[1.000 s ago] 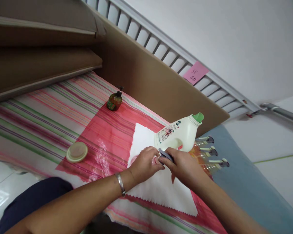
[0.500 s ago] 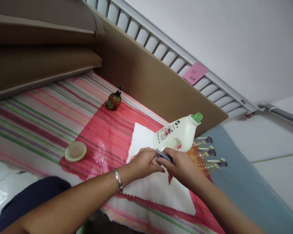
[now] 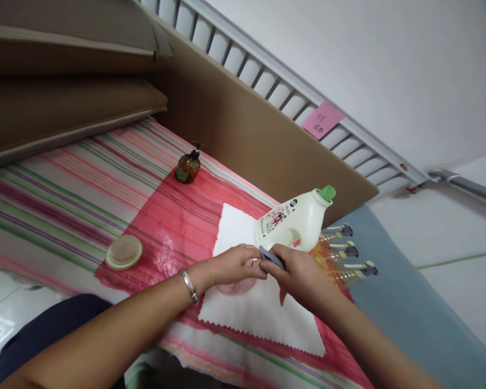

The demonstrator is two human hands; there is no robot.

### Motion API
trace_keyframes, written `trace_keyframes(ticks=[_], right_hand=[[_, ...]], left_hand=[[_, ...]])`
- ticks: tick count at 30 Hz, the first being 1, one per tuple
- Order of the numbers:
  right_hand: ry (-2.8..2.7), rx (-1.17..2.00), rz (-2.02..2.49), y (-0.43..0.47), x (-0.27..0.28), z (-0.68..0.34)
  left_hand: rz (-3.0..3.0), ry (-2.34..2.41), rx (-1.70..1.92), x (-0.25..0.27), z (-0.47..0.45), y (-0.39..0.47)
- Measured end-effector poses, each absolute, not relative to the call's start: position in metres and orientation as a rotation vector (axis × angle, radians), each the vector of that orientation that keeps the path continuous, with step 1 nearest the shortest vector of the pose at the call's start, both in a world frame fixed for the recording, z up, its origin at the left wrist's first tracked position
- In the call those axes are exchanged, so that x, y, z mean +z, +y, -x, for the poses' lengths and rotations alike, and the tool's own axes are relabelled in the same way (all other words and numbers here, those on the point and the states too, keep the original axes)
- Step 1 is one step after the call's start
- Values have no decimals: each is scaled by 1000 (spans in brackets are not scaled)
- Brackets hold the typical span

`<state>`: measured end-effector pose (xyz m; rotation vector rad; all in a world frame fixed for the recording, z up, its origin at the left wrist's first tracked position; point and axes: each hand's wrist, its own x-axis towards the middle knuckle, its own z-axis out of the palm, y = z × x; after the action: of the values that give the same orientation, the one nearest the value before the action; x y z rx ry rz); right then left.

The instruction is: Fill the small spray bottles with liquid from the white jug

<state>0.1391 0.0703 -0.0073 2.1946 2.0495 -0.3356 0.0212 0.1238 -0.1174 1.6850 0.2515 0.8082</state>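
My right hand (image 3: 302,275) is closed around a flat grey piece (image 3: 272,257), whose kind I cannot make out. Against its left end, the fingers of my left hand (image 3: 241,265) are pinched together; what they grip is hidden. A pink see-through rounded thing (image 3: 237,286) shows just under my left hand, over the white zigzag-edged cloth (image 3: 263,319). Just beyond both hands stands a cream detergent jug (image 3: 287,219) with a green spout. Three clear bottles with grey tops (image 3: 342,251) are grouped to the right of the jug.
A brown pump bottle (image 3: 187,166) stands toward the back on a red see-through sheet (image 3: 154,216). A round pale-green lid (image 3: 123,252) lies at the left. Striped cloth (image 3: 65,189) covers the table, and a brown board (image 3: 247,124) rises behind it.
My left hand has shifted slightly and turned, with its fingers now straighter, and the pink rounded thing shows below it. My right hand keeps its place on the grey piece.
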Motion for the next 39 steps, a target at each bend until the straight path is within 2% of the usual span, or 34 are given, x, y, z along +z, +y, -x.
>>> trace_keyframes(ticks=[5,11,16,21,26,32,37,39], right_hand=[[2054,-322,-2194,71,-8,-140],[2068,-285,-2189,71,-9,-140],[2038,-339,-2202,72,-9,-139],[2055,-332,-2180,70,-9,-138],[2020,-338,-2188,71,-9,-137],[2025,-370,-2198,71,-9,-136],[1998,-388,-2209,72,-9,-135],[2000,-399,-2206,72,-9,-135]], left_hand=[[-1578,531,922,-119,-24,119],[-1634,203,723,-114,-17,127],[-1544,488,869,-119,-21,125],[-1576,148,640,-116,-13,135],[-1604,424,844,-115,-17,128],[-1559,147,597,-115,-13,137],[-1686,416,824,-118,-16,133],[-1644,411,779,-121,-19,133]])
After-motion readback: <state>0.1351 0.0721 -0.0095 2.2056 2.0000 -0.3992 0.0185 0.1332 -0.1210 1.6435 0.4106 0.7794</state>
